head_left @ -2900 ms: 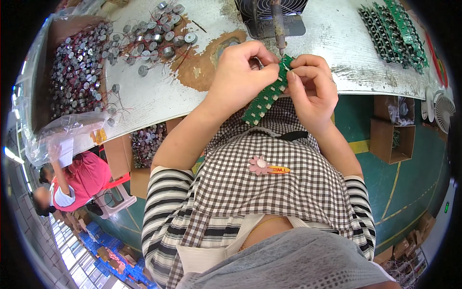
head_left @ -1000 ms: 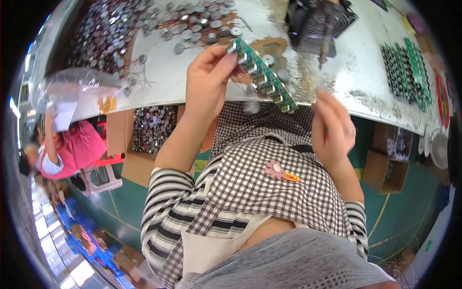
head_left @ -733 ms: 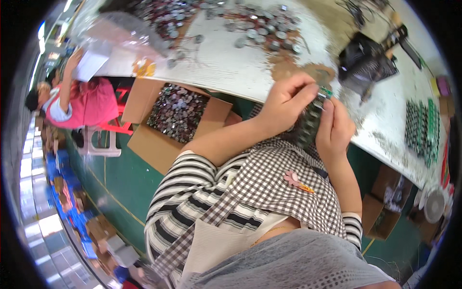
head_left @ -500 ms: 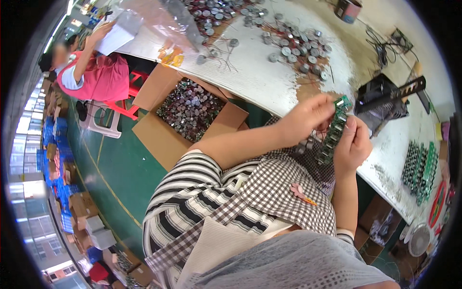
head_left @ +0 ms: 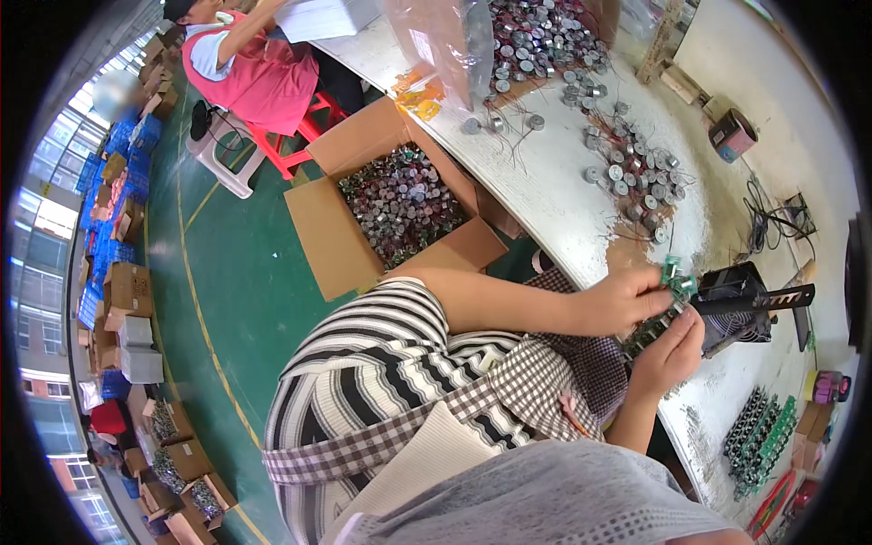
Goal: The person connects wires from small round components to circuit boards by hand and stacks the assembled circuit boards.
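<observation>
A strip of green circuit boards with small metal parts along it is held up at the near edge of the workbench. My left hand pinches it near its upper end, fingers closed. My right hand grips it lower down, thumb pressed along its side, and the two hands almost touch. Part of the strip is hidden behind my fingers. Just beyond my hands is a black fan-like device with a black slotted bar across it.
Small round motors with wires lie heaped on the white bench. An open carton full of similar motors stands on the floor at left. More green board strips lie at right. A person in a pink apron sits at far left.
The view has swung, so the bench, carton and seated person appear farther right. Both hands keep hold of the board strip, and my left fingers now sit closer to my right hand.
</observation>
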A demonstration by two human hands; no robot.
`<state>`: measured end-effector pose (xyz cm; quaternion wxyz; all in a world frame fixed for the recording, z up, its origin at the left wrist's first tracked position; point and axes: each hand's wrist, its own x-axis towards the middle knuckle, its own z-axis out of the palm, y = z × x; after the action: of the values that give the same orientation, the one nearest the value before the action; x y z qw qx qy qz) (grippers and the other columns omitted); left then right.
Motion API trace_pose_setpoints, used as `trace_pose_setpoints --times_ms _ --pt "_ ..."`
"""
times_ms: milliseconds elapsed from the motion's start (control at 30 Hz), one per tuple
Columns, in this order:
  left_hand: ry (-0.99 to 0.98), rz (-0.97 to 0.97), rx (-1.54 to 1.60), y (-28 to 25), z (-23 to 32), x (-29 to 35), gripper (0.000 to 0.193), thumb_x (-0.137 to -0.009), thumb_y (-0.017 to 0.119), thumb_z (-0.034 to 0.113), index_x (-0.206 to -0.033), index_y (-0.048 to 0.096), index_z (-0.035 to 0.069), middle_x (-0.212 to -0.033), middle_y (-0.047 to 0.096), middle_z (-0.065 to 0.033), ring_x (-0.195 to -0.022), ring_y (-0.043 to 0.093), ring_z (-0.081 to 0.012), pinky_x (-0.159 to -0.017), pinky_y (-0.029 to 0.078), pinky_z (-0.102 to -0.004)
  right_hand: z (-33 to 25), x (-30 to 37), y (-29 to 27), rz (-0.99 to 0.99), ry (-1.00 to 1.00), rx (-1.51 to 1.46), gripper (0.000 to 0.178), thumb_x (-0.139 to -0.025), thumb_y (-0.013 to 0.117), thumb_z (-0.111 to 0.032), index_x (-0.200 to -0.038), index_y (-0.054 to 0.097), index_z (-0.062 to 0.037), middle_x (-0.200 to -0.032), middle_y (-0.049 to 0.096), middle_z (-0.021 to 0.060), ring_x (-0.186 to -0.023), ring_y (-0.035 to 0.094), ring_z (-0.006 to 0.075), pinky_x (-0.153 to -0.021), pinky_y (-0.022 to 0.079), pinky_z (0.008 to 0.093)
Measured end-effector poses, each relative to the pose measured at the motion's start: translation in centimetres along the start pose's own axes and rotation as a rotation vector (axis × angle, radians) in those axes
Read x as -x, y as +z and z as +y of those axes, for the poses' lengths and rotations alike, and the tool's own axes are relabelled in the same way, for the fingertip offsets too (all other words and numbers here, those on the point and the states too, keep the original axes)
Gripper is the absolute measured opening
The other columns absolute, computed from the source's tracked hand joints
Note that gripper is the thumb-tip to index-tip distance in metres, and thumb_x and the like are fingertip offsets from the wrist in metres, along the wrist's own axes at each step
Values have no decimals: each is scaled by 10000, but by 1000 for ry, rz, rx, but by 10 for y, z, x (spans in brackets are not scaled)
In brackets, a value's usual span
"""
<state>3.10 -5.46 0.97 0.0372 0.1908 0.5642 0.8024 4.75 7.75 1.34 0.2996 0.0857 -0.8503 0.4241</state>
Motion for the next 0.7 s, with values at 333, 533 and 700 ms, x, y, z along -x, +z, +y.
trace_pose_setpoints --times_ms 333,533,700 --pt "-401 3 453 -9 4 -16 163 -917 535 176 -894 597 27 -789 597 -9 -680 553 -100 -642 446 -246 -3 16 4 20 -279 105 226 -970 474 -153 -956 595 37 -716 613 170 -568 583 332 -515 438 388" --pt "7 101 -22 3 -4 4 238 -982 473 168 -1139 556 9 -967 588 14 -866 510 -65 -783 443 -234 -4 11 5 41 4 -58 230 -967 497 -164 -903 599 32 -706 592 115 -603 534 197 -574 438 322" --pt "-138 80 199 -2 2 -3 201 -957 486 141 -1074 586 12 -933 610 -1 -843 545 -62 -748 448 -228 1 27 13 65 -123 -123 164 -945 500 -96 -977 573 47 -688 576 149 -535 546 271 -503 416 357"
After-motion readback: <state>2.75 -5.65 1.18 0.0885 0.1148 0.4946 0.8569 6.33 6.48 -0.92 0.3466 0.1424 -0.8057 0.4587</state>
